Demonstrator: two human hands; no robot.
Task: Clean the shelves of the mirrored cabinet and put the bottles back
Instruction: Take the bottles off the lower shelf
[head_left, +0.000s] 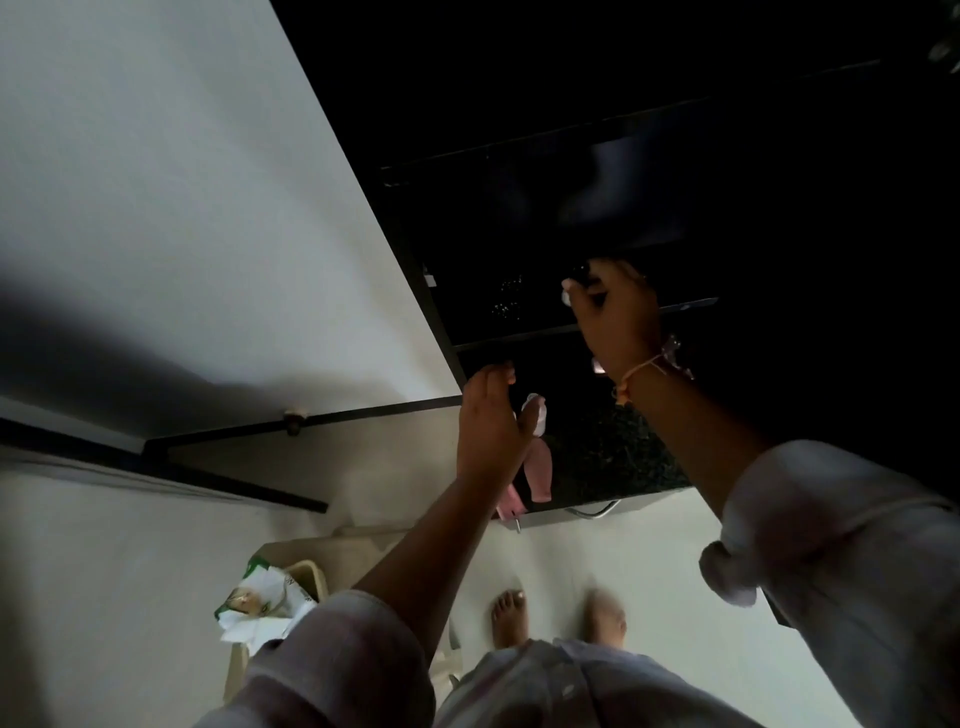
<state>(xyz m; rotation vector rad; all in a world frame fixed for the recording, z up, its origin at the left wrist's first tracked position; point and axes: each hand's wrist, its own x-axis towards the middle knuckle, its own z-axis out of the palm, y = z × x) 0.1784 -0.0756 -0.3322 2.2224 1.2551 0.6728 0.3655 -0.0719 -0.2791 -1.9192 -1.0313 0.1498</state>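
Note:
The mirrored cabinet (519, 218) is open, and its inside is dark with thin shelf edges. My right hand (618, 317) reaches onto a shelf (519, 338), closed around what looks like a white cloth (566, 297); only small bits of it show past the fingers. My left hand (493, 421) is lower, by the cabinet's bottom left corner, with its fingertips at the shelf edge. A pink bottle (539, 473) with a white cap sits against its thumb and appears to be held. The other bottles are too dark to make out.
A dark speckled countertop (613, 457) with a metal tap (597, 510) lies under the cabinet. A bin with white and green packaging (260, 603) stands on the floor at the lower left. My bare feet (511, 616) are on the pale floor. A white panel (182, 208) fills the left.

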